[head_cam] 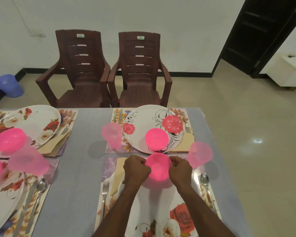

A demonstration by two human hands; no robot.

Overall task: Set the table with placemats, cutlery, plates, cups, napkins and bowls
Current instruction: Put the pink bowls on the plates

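A pink bowl (158,166) is held between both hands over the near right plate (154,207). My left hand (136,170) pinches its left rim and my right hand (180,168) pinches its right rim. That plate, white with roses, lies on a floral placemat (109,165) with a fork (104,194) on the left, a spoon (205,183) on the right and a beige napkin (117,175) partly under it. A pink cup (199,153) stands at the placemat's far right corner.
Across the table a second plate (154,129) carries a pink bowl (156,139), with a pink cup (111,134) and fork (186,124) beside it. Two more settings with pink bowls and a cup (28,162) lie on the left. Two brown chairs (138,71) stand behind the table's far edge.
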